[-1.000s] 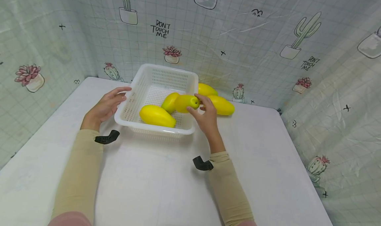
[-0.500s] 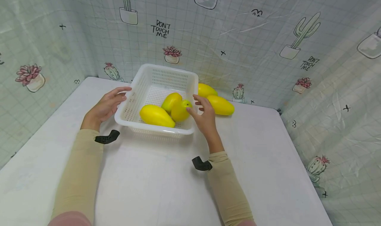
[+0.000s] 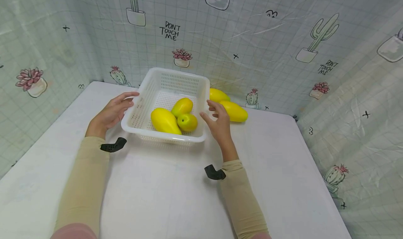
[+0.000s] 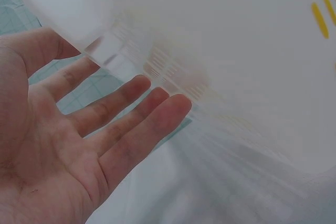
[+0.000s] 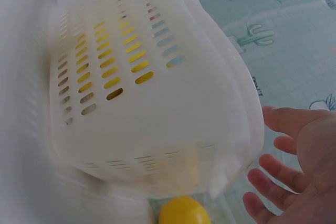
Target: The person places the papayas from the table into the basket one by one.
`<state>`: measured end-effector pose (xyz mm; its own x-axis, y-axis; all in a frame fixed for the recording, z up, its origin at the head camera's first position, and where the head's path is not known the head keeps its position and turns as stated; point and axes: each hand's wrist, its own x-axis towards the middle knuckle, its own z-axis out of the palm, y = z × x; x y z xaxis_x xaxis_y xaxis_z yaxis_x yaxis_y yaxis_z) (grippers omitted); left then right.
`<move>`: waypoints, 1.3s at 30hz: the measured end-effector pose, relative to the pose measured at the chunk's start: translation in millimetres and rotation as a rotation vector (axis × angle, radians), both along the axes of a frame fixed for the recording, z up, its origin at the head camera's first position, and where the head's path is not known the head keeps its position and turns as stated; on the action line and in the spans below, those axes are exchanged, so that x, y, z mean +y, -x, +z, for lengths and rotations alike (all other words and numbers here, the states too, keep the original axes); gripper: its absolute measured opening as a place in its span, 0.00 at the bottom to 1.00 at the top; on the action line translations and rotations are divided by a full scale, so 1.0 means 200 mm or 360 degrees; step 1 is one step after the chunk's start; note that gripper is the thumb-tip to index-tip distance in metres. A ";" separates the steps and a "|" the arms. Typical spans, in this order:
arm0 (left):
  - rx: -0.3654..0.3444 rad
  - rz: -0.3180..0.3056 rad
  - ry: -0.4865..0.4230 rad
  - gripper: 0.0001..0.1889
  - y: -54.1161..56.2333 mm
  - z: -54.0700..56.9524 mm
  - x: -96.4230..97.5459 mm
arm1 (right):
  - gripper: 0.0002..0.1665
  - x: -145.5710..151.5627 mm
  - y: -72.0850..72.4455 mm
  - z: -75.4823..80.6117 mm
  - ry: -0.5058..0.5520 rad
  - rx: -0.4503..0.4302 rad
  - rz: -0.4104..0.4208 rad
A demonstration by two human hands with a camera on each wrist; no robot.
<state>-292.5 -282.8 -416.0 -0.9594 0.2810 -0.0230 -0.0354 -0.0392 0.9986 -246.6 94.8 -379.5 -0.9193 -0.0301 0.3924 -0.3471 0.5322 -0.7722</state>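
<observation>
A white plastic basket (image 3: 174, 74) with slotted walls holds a large yellow mango (image 3: 164, 121), a smaller one behind it, and a greenish-yellow mango (image 3: 188, 122) with its stem end facing me. At the basket's left rim, my left hand (image 3: 114, 109) touches it with extended fingers; in the left wrist view its fingertips (image 4: 178, 106) lie against the wall. Beside the right rim, my right hand (image 3: 218, 122) has thumb and fingers apart with nothing between them. Two more yellow mangoes (image 3: 234, 111) lie outside the basket, just beyond that hand, one partly hidden by the basket.
The basket stands on a white table (image 3: 157, 190), near the back wall. A cactus-print curtain (image 3: 252, 40) hangs behind and along both sides. In the right wrist view, a yellow mango (image 5: 184, 212) shows below the basket.
My right hand has let go of the mango at the right rim; it has tipped down into the basket, stem end toward me. The large mango has turned slightly. The left hand has stayed still.
</observation>
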 end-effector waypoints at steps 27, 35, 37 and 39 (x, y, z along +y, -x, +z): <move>0.0015 -0.0016 -0.0024 0.25 -0.01 0.00 0.00 | 0.29 0.04 0.01 0.00 0.0114 0.0011 -0.0014; 0.0013 -0.0017 -0.0029 0.25 -0.01 0.00 0.00 | 0.29 0.05 0.01 0.00 0.0142 0.0003 -0.0003; 0.0014 -0.0016 -0.0029 0.25 -0.01 0.00 0.00 | 0.29 0.05 0.01 0.00 0.0140 0.0009 -0.0007; 0.0016 -0.0017 -0.0025 0.24 -0.01 0.00 0.00 | 0.29 0.06 0.02 0.00 0.0140 0.0014 -0.0013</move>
